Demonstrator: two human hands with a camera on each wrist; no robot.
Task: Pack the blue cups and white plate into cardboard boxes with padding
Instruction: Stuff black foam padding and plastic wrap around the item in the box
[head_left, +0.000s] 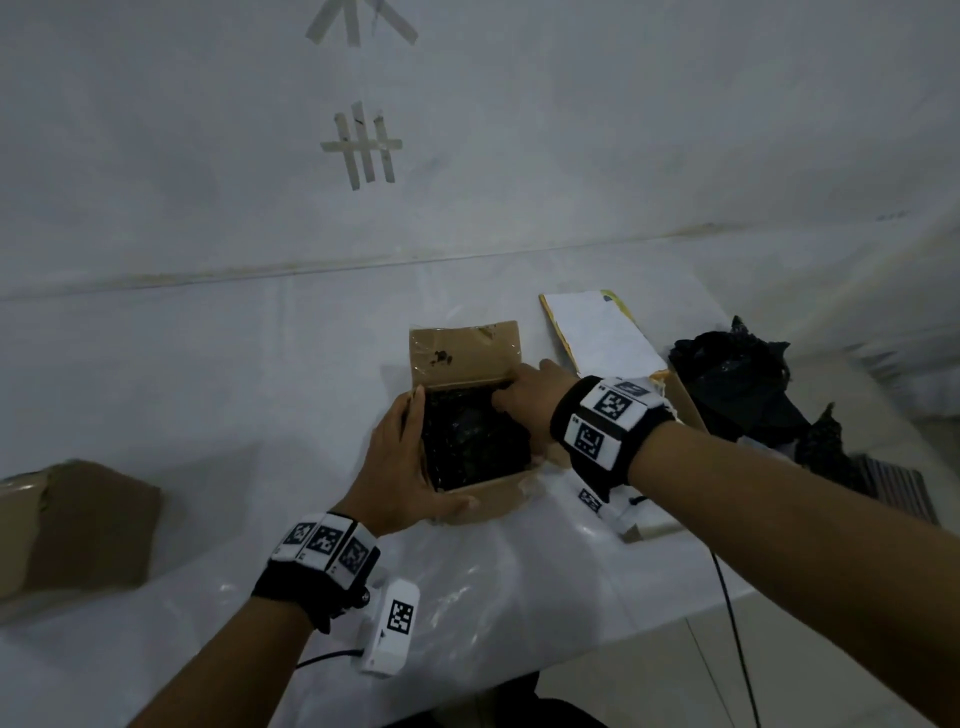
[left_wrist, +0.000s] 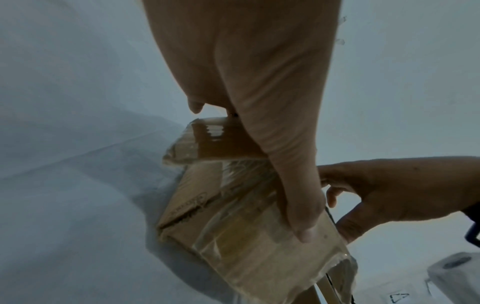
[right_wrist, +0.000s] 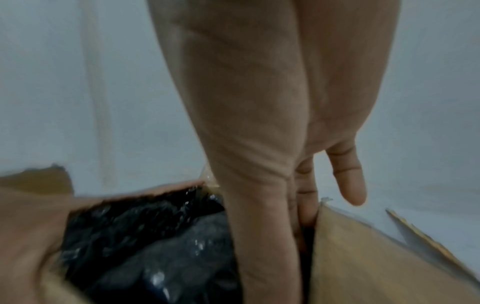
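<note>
A small open cardboard box (head_left: 465, 353) stands mid-table, filled with black bubble-wrap padding (head_left: 472, 441). My left hand (head_left: 410, 467) grips the box's left wall, fingers hooked over its top edge and thumb along the near side. In the left wrist view the thumb lies on the taped box (left_wrist: 233, 236), with the right hand (left_wrist: 389, 195) beyond it. My right hand (head_left: 524, 400) reaches in at the far right corner. Its straight fingers (right_wrist: 303, 205) are tucked between the padding (right_wrist: 155, 246) and the right wall (right_wrist: 363, 257). No blue cup or white plate shows.
A closed, taped brown box (head_left: 78, 530) sits at the left table edge. To the right lies a second open box with a white flap (head_left: 602, 332), and a heap of black wrap (head_left: 737, 374) beside it. The table ends close on the right.
</note>
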